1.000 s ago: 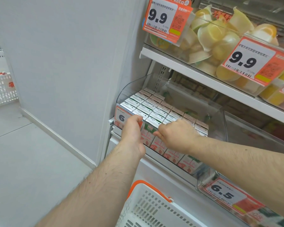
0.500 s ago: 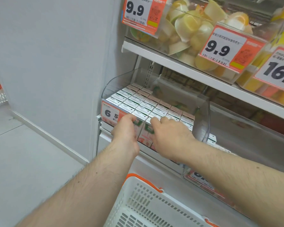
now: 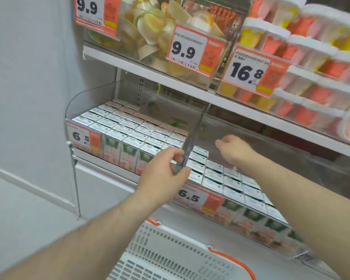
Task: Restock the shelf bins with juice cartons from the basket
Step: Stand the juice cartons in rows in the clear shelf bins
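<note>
Two clear shelf bins hold rows of white-topped juice cartons. The left bin (image 3: 73, 106) is packed with cartons (image 3: 127, 128) showing pink and green fronts. The right bin (image 3: 281, 223) holds more cartons (image 3: 226, 178). My left hand (image 3: 164, 172) pinches the front edge of the clear divider (image 3: 196, 130) between the bins. Inside the right bin, my right hand (image 3: 233, 148) hovers over the cartons with fingers curled and nothing visible in it. The white basket (image 3: 170, 249) with an orange rim sits below the shelf; no cartons show in its visible part.
Orange price tags reading 6.5 hang on both bin fronts. The shelf above (image 3: 150, 71) carries bins of yellow fruit cups and stacked pink and yellow tubs (image 3: 303, 57), tagged 9.9 and 16.8. A grey wall (image 3: 28, 77) and grey floor lie to the left.
Both hands have left the front cartons of the left bin and moved right. The left hand now grips the divider; the right hand has reached into the right bin. The view shifted right.
</note>
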